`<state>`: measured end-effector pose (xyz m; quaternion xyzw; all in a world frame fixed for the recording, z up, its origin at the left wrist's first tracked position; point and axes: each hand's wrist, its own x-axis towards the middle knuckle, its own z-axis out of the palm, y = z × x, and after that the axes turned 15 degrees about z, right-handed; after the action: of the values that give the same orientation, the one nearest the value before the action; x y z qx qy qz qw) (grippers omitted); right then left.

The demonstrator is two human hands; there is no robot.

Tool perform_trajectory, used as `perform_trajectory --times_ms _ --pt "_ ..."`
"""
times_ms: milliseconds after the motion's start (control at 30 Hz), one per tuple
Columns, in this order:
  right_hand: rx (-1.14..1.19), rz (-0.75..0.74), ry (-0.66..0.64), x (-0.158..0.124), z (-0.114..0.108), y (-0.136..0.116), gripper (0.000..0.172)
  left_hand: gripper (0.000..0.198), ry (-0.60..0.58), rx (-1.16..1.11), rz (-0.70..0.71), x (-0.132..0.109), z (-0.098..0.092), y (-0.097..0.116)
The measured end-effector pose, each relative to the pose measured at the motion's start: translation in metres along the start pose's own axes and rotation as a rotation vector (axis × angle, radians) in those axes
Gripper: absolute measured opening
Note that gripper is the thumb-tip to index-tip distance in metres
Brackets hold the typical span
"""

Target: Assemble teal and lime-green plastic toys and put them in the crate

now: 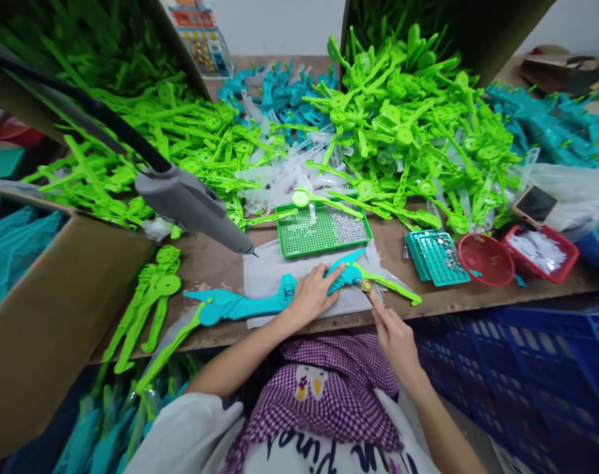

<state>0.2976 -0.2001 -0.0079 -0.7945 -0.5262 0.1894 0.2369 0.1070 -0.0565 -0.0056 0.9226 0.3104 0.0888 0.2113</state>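
A turquoise-and-lime plastic part lies on a pale grey sheet, centre of the frame.
From where I stand, the left hand rests over its turquoise body, fingers down on it (whether they grip underneath, I can't tell), while the right hand, right of centre, has its fingers closed on a small brass-ended tool beside the part. Just above sits a green perforated tray with small silvery pieces at its right; lime-green plastic pieces heap up towards the upper right, a red bowl below them.
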Motion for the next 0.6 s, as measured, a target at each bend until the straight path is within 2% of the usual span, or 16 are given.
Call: perform_trajectory --times_ms 133,267,333,400,500,533,600 --pt "0.047 0.045 0.087 -0.002 -0.001 -0.007 0.043 0.067 -0.021 0.028 0.022 0.001 0.000 -0.001" --pt "0.110 0.088 -0.039 0.001 0.008 -0.013 0.043 0.068 -0.038 0.021 0.033 0.002 -0.002 -0.001" --pt "0.191 0.124 -0.052 0.003 0.004 -0.015 0.044 0.069 -0.041 0.018 0.028 0.002 -0.003 0.000" --pt "0.242 0.178 0.030 0.003 -0.006 -0.015 0.045 0.069 -0.043 0.013 0.016 0.003 -0.004 0.000" --pt "0.235 0.242 0.277 0.002 -0.016 -0.014 0.048 0.068 -0.046 0.010 0.013 0.002 -0.003 0.000" --pt "0.217 0.238 0.321 0.002 -0.016 -0.013 0.048 0.068 -0.040 0.011 0.018 0.002 -0.003 0.000" --pt "0.168 0.207 0.274 0.003 -0.010 -0.012 0.046 0.068 -0.021 0.024 0.034 0.002 -0.001 0.000"
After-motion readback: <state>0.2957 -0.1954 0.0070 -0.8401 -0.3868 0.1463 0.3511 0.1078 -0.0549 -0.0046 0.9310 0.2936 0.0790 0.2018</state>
